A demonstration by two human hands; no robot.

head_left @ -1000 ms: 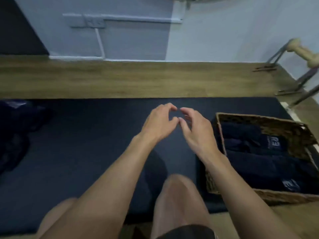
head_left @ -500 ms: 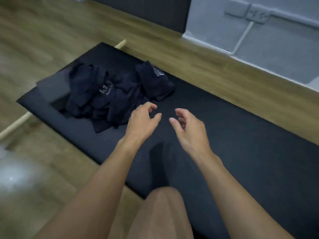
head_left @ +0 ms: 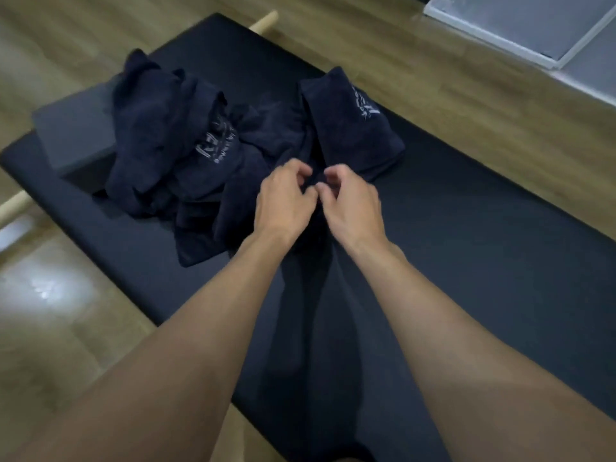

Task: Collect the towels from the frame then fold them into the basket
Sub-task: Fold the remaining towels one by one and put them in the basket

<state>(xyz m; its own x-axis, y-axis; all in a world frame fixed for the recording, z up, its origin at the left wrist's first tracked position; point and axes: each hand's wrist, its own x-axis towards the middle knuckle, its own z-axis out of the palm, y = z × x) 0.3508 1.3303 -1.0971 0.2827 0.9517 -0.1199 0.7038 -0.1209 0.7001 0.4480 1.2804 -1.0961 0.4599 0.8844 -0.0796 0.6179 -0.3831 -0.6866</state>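
On mat (head_left: 466, 235), beside towel pile (head_left: 186, 141): pinching 1 dark towel (head_left: 310, 301) w/ L hand (head_left: 283, 203) & R hand (head_left: 353, 205), fingers (head_left: 296, 168) curled on top edge, prob. to spread for folding.

Dark mat (head_left: 466, 228) under towel heap (head_left: 206, 145)

You are looking down at a black mat (head_left: 466, 228) lying on a wooden floor (head_left: 433, 78). Your left hand (head_left: 285, 201) and right hand (head_left: 355, 203) are meeting mid-frame, fingers curling and pinching a fold at the near edge of the heaped dark navy towels (head_left: 186, 138). The heap is sprawling toward 10 o'clock from your hands, partly covering a grey block (head_left: 73, 135). A flatter logo towel (head_left: 353, 128) is lying at 1 o'clock. A wooden pole (head_left: 265, 21) is showing at 12 o'clock.
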